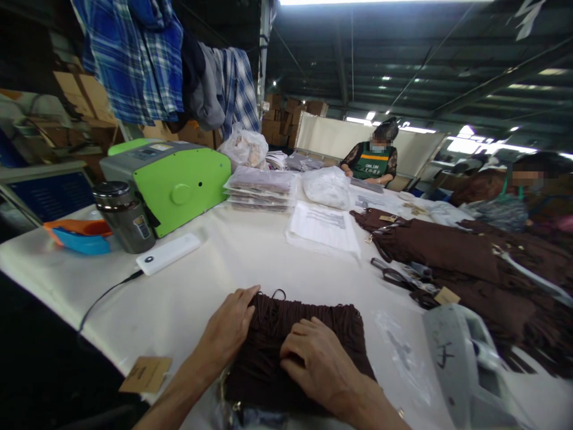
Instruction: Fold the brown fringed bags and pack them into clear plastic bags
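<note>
A dark brown fringed bag (pixel 264 364) lies on the table in front of me, its gathered strands running across the upper end. My left hand (pixel 228 328) rests along its upper left edge, fingers stretched out and touching the side. On top of the fringe lies my right hand (pixel 320 361), its fingers loosely bent and the thumb apart from them. What is under the right palm is hidden. A thin dark loop (pixel 280 293) sticks up from the bag's far edge. Clear plastic and a bit of gold-coloured metal show at the near left corner.
Left: a brown tag (pixel 146 374), white power bank (pixel 168 254), tumbler (pixel 125 218) and green machine (pixel 183 188). Ahead: white sheets (pixel 322 230) and packed bags (pixel 262 188). Right: a grey tape dispenser (pixel 461 364), scissors (pixel 394 275) and piled brown bags (pixel 447 248). Two people are beyond.
</note>
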### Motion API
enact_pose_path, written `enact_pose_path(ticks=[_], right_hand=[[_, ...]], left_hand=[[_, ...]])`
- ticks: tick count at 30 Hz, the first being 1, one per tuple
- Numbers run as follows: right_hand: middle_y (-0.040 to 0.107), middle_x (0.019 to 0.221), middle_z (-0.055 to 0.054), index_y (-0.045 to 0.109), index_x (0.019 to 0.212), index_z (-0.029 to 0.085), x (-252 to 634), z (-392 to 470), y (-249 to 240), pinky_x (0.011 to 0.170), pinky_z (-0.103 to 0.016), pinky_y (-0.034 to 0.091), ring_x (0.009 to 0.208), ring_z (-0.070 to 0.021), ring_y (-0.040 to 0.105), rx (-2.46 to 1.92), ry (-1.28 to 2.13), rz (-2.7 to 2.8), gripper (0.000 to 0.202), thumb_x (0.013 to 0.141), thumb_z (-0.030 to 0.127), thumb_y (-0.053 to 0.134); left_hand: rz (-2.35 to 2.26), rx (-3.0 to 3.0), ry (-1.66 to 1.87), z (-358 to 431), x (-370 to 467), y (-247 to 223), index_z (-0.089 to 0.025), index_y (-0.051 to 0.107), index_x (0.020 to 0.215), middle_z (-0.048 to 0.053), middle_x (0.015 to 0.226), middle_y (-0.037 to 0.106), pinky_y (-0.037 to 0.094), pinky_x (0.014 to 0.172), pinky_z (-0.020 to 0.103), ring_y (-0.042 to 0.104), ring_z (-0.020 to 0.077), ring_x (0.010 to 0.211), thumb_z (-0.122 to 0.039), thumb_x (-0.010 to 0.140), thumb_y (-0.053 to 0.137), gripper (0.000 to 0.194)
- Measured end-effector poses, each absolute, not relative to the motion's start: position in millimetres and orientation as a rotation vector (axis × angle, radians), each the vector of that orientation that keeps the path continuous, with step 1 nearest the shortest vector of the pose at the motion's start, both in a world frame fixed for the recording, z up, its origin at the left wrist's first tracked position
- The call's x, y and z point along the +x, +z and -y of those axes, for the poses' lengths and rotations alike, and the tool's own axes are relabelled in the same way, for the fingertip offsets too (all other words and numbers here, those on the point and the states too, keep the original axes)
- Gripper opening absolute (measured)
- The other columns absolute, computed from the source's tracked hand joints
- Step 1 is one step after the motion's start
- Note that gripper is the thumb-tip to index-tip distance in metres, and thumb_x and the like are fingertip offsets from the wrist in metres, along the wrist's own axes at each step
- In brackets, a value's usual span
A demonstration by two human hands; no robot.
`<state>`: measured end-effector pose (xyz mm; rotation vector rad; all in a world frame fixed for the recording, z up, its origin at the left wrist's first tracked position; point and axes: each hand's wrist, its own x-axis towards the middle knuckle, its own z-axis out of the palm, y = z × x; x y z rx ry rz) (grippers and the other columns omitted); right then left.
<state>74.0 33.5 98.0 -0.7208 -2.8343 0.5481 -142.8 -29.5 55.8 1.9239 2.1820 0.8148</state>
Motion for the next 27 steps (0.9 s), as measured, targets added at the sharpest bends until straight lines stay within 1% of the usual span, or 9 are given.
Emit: enact_pose_path(ticks=[4,7,9,12,17,19,23,25,27], right_hand=[[0.069,0.089,0.001,0.068,0.089,0.024,68,-64,116,0.082,-0.025,0.04,0.088,-0.0145,0.061,-0.877,0.53,2.716,0.013,0.091,0.022,0.055],[0.07,0.099,-0.002,0.069,0.1,0.022,45,-97,113,0.083,-0.024,0.043,0.093,-0.0153,0.062,-0.887,0.415,2.779,0.02,0.093,0.021,0.05],[0.07,0.102,-0.004,0.069,0.103,0.022,25,-116,103,0.083,-0.025,0.044,0.095,-0.017,0.063,-0.84,0.379,2.852,0.022,0.09,0.018,0.052],[0.07,0.1,-0.007,0.07,0.098,0.019,-1,-132,85,0.08,-0.028,0.045,0.095,-0.0202,0.062,-0.756,0.337,2.95,0.023,0.084,0.011,0.053],[0.068,0.095,-0.013,0.067,0.087,0.014,-10,-136,70,0.075,-0.031,0.044,0.089,-0.0226,0.061,-0.665,0.294,3.028,0.021,0.082,0.008,0.048],[0.068,0.095,-0.011,0.066,0.088,0.015,-6,-135,71,0.075,-0.03,0.043,0.089,-0.0217,0.06,-0.668,0.302,3.022,0.019,0.081,0.008,0.05],[0.068,0.093,-0.007,0.062,0.095,0.017,0,-129,77,0.073,-0.027,0.041,0.086,-0.0181,0.061,-0.755,0.338,2.96,0.019,0.085,0.01,0.048],[0.07,0.093,-0.004,0.061,0.099,0.019,2,-123,82,0.071,-0.025,0.04,0.084,-0.0165,0.062,-0.801,0.369,2.925,0.019,0.086,0.013,0.048],[0.071,0.094,-0.001,0.062,0.1,0.022,4,-114,88,0.069,-0.024,0.04,0.084,-0.0155,0.064,-0.828,0.4,2.898,0.019,0.086,0.014,0.051]], left_hand=[[-2.241,1.995,0.489,28,-129,61,-0.022,0.059,0.124,0.008,0.109,0.064,0.051,0.088,0.04,0.06,0.0231,0.098,-0.001,0.088,0.036,0.047],[-2.287,2.051,0.298,34,-119,61,-0.019,0.064,0.115,0.01,0.109,0.064,0.05,0.088,0.042,0.06,0.0255,0.099,0.002,0.085,0.038,0.044],[-2.287,2.081,0.257,41,-115,56,-0.018,0.066,0.112,0.011,0.108,0.066,0.051,0.087,0.043,0.061,0.0263,0.099,0.004,0.083,0.038,0.046],[-2.228,2.189,0.332,57,-113,48,-0.019,0.066,0.109,0.01,0.103,0.068,0.053,0.083,0.042,0.063,0.0264,0.094,0.002,0.081,0.04,0.044],[-2.095,2.231,0.629,77,-126,61,-0.027,0.063,0.103,0.002,0.092,0.068,0.055,0.073,0.033,0.065,0.0204,0.082,-0.012,0.09,0.04,0.031],[-2.145,2.169,0.744,67,-137,67,-0.027,0.061,0.109,0.003,0.097,0.067,0.055,0.077,0.034,0.064,0.0198,0.086,-0.009,0.09,0.036,0.036],[-2.074,2.217,0.788,27,-154,62,-0.023,0.055,0.126,0.008,0.13,0.059,0.048,0.098,0.043,0.054,0.0234,0.119,-0.001,0.082,0.036,0.053],[-1.977,2.229,0.743,13,-155,56,-0.022,0.058,0.124,0.008,0.13,0.061,0.047,0.1,0.042,0.054,0.0224,0.121,0.001,0.081,0.037,0.053],[-1.928,2.205,0.727,10,-150,52,-0.022,0.061,0.119,0.006,0.122,0.066,0.05,0.097,0.039,0.059,0.0206,0.113,0.001,0.08,0.038,0.05]])
